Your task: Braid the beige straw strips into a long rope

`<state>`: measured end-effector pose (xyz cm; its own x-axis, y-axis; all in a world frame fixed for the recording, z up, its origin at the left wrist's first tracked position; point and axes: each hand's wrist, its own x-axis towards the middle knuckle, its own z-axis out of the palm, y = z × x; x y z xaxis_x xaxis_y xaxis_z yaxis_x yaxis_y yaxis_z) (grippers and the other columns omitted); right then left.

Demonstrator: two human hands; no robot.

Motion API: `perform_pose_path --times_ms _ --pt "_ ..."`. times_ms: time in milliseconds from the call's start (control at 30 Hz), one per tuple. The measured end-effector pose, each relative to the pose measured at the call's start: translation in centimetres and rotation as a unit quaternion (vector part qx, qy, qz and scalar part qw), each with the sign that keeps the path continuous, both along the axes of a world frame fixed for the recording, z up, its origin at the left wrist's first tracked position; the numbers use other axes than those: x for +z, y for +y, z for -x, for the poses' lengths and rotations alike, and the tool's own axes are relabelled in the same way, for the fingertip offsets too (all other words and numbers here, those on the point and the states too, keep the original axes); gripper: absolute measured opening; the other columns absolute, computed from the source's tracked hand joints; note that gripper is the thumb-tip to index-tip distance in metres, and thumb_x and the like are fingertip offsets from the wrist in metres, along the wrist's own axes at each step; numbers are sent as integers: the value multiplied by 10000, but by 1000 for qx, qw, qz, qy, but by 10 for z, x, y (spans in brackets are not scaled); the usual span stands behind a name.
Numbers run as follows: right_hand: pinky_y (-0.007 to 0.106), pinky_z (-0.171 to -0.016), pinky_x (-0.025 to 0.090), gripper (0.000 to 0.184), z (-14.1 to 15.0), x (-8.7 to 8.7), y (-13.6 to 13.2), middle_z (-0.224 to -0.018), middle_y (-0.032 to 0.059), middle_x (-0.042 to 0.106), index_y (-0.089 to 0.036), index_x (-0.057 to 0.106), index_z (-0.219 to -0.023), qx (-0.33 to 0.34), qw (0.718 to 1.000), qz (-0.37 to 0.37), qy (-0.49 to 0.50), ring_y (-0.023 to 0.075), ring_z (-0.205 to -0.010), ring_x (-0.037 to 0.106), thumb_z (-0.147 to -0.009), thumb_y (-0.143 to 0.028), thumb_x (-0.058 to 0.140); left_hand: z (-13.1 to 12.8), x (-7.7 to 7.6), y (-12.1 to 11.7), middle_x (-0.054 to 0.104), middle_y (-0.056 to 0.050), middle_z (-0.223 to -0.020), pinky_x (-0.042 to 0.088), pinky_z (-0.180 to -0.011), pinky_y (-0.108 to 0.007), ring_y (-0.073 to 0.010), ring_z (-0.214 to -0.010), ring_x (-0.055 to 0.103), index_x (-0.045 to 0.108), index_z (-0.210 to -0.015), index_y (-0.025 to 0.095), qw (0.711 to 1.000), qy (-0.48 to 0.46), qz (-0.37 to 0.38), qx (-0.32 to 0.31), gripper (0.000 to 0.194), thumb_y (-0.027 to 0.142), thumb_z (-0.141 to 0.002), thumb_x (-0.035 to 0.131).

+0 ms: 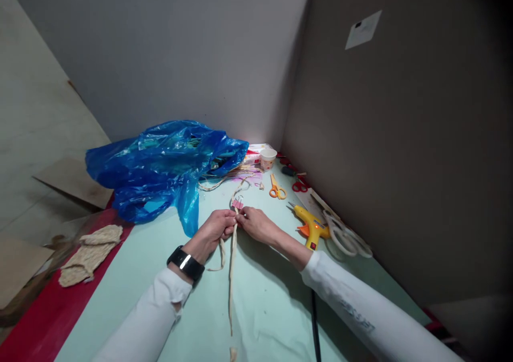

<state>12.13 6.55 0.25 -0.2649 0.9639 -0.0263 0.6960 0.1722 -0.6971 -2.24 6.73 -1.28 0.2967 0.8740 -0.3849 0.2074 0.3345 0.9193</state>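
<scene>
Both my hands meet near the middle of the table over strands of pale straw-like cord (pixel 231 276). The fingers of my left hand (pixel 218 225) are pinched on the cord, and one strand hangs in a loop beneath them. My right hand (pixel 256 224) pinches the same cord just below a pink binder clip (pixel 237 204). Beyond the clip, a braided length (pixel 237 190) runs toward the back. One long strand trails toward me down the tablecloth. Exactly how the strands cross between the fingertips is hidden.
A blue plastic bag (pixel 160 161) bulges at the back left. Woven straw pieces (pixel 92 255) lie at the left edge. Along the right are a yellow glue gun (pixel 310 225), white-handled scissors (pixel 342 236) and orange scissors (pixel 277 190). A paper cup (pixel 267 159) stands near the wall.
</scene>
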Motion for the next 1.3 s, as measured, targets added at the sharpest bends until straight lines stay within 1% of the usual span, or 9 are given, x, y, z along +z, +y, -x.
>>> perform_pose_path --times_ms 200,300,400,467,567,700,900,1133,1300 --pt "236 -617 348 283 -5 -8 -5 -676 56 672 -145 650 -652 -24 999 -14 43 147 -653 562 -855 -218 468 -10 -4 -7 613 -82 -1140 540 -786 -401 -198 -932 626 567 -1173 158 993 69 -89 25 329 346 -903 562" --pt "220 -604 350 259 -6 -11 -8 -651 44 677 -144 659 -649 -27 997 -22 62 128 -614 547 -831 -187 479 -12 1 -12 645 -48 -953 499 -753 -357 -173 -820 612 598 -1054 144 976 133 -167 38 212 272 -886 574" --pt "207 -581 352 242 -6 -15 -8 -651 35 688 -145 677 -673 -36 996 -21 79 118 -592 544 -817 -184 486 -10 13 -15 626 -18 -718 402 -730 -310 -177 -740 568 625 -819 157 949 199 -243 28 58 137 -817 571" --pt "210 -572 350 226 -6 -17 -8 -644 31 685 -147 684 -699 -49 995 -23 85 121 -582 542 -812 -197 494 -8 20 -16 625 -25 -663 354 -699 -293 -189 -723 555 626 -703 174 932 235 -277 13 130 134 -801 550" --pt "222 -572 341 199 -6 -18 -9 -612 31 665 -153 673 -695 -67 993 -30 88 134 -591 545 -798 -210 513 -5 27 -15 648 -39 -642 318 -656 -281 -194 -689 556 652 -651 187 911 280 -303 -11 208 180 -812 520" --pt "233 -594 347 184 -5 -15 -12 -635 43 673 -164 648 -660 -76 992 -31 98 144 -615 557 -787 -207 523 0 31 -12 636 -44 -588 290 -609 -278 -195 -636 547 674 -642 184 885 347 -311 -19 227 215 -802 517" --pt "229 -604 361 166 -4 -16 -11 -635 37 670 -163 660 -653 -87 987 -16 132 146 -631 571 -754 -176 529 -10 29 -19 690 -88 -704 304 -610 -291 -217 -685 591 684 -719 176 840 430 -328 -35 257 218 -842 463" --pt "220 -573 371 184 -6 -18 -7 -587 7 623 -148 691 -660 -97 976 27 191 132 -599 543 -734 -189 528 -38 16 -53 670 -148 -899 335 -602 -319 -247 -752 634 648 -1036 118 758 530 -379 -45 334 104 -896 345" --pt "212 -596 391 152 -6 -20 -5 -622 11 636 -140 682 -638 -96 965 55 237 133 -642 557 -711 -188 557 -51 13 -63 664 -185 -896 388 -621 -315 -262 -823 638 654 -1043 49 709 576 -400 -73 420 -55 -821 312"
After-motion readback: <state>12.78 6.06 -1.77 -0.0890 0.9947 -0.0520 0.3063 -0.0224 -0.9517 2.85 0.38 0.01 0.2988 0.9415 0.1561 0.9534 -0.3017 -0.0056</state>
